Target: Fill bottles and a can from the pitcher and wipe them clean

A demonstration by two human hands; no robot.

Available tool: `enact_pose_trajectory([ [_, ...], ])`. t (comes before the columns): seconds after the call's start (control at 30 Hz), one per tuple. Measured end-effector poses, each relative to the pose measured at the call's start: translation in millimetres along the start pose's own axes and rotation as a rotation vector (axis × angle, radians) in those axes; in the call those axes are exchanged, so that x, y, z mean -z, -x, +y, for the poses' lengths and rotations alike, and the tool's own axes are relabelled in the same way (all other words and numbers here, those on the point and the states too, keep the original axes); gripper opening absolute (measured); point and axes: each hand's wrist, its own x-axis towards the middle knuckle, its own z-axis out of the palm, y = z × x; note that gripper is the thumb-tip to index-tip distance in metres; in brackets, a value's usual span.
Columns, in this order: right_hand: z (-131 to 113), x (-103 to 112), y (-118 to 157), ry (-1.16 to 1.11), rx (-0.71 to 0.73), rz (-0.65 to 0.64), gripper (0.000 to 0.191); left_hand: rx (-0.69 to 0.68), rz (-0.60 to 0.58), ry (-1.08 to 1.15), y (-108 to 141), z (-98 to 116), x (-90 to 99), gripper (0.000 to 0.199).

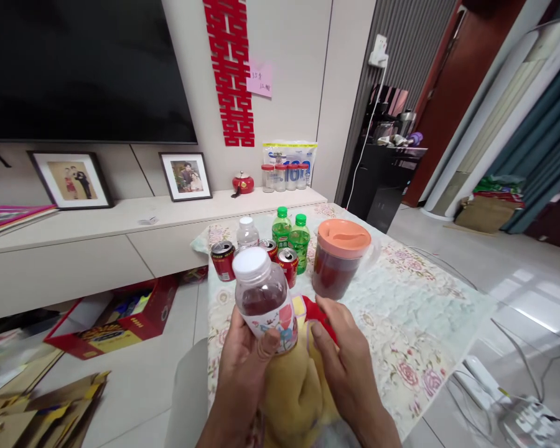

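Observation:
My left hand (247, 361) is closed around a clear plastic bottle (264, 302) with a white cap and a printed label. The bottle stands upright and holds some dark liquid. My right hand (348, 358) is bent around a yellow cloth (292, 392) with red and checked parts, which bunches below the bottle. Behind the bottle are red drink cans (223, 261), a smaller white-capped bottle (247, 233) and green-capped bottles (299, 242). A pitcher (336, 270) of dark liquid with an orange lid is just beyond my right hand.
A floral tablecloth (396, 348) covers the table. Past it runs a white cabinet (177, 208) with picture frames (185, 176), a red pot (243, 183) and red-lidded jars (285, 178). A red box (116, 320) lies on the floor to the left; cables and a power strip (483, 382) to the right.

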Motion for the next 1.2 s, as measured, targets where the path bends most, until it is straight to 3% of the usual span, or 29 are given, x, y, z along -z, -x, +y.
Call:
enact_pose_trajectory([
  [0.07,-10.9,18.4,-1.6,-0.123,0.001,-0.003,0.043,0.037,-0.066,-0.02,0.7,-5.0,-2.9,0.071],
  [0.13,-20.7,31.8,-2.1,-0.242,-0.01,-0.07,0.064,0.06,-0.129,-0.05,2.1,-12.5,-6.2,0.072],
  [0.23,-29.6,39.9,-3.4,-0.331,-0.089,-0.153,0.085,0.057,-0.204,-0.115,5.0,-24.8,-9.8,0.072],
  [0.43,-26.8,35.6,-10.6,-0.368,-0.252,-0.082,0.085,-0.074,-0.187,-0.407,4.9,-48.0,-6.6,0.073],
  [0.6,-14.0,46.0,-3.7,-0.403,-0.267,0.04,0.073,-0.159,-0.127,-0.557,0.7,-73.2,2.1,0.109],
  [0.67,-5.4,56.2,2.6,-0.352,-0.279,0.111,0.077,-0.154,-0.159,-0.676,-2.2,-79.7,7.5,0.104],
  [0.77,9.3,74.9,9.4,-0.263,-0.337,0.211,0.081,-0.165,-0.262,-0.877,-5.9,-84.5,15.2,0.075],
  [0.9,33.8,98.6,7.0,-0.24,-0.442,0.315,0.082,-0.381,-0.287,-1.114,-4.6,-91.0,18.5,0.047],
  [1.0,62.6,112.7,-2.2,-0.146,-0.481,0.401,0.087,-0.553,-0.315,-1.274,-2.1,-96.3,15.9,0.042],
  [1.2,134.8,136.6,-36.1,0.039,-0.48,0.531,0.089,-0.742,-0.31,-1.407,-6.9,-100.1,15.0,0.036],
])
